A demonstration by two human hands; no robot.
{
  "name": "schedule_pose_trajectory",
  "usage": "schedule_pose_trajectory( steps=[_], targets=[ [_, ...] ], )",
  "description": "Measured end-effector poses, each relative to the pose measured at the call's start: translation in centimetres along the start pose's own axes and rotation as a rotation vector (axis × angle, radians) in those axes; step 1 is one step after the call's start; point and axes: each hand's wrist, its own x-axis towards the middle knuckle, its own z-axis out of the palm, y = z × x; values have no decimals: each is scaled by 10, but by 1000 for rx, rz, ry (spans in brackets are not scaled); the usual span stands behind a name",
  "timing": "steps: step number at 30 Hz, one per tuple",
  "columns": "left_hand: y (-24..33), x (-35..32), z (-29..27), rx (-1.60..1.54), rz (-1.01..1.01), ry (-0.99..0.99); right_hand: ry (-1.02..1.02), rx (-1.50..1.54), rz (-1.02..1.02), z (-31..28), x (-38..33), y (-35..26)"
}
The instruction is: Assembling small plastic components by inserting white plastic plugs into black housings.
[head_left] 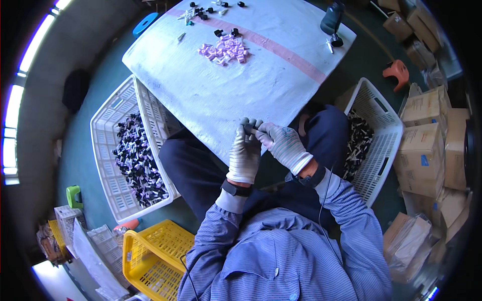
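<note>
My left hand and my right hand, both in pale striped gloves with grey fingertips, meet above the near edge of the table. The left fingers close round a small black part. My right thumb and fingers pinch together right beside it, at its pale end; what they grip is mostly hidden. Farther up the table lies a loose pile of small pink sleeves. Two black caps lie at its far side.
Black and white pieces lie at the table's far end, a dark bottle at far right. White crates of small parts flank my legs. A yellow crate sits lower left; cardboard boxes stack at right.
</note>
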Motion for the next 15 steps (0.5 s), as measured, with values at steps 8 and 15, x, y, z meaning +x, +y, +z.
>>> schedule_pose_trajectory(
  steps=[8, 15],
  targets=[
    [2, -25, 16, 354, 143, -50, 67, 53, -53, 4, -18, -3],
    [8, -36, 23, 413, 151, -101, 190, 68, -160, 7, -28, -11]
  ],
)
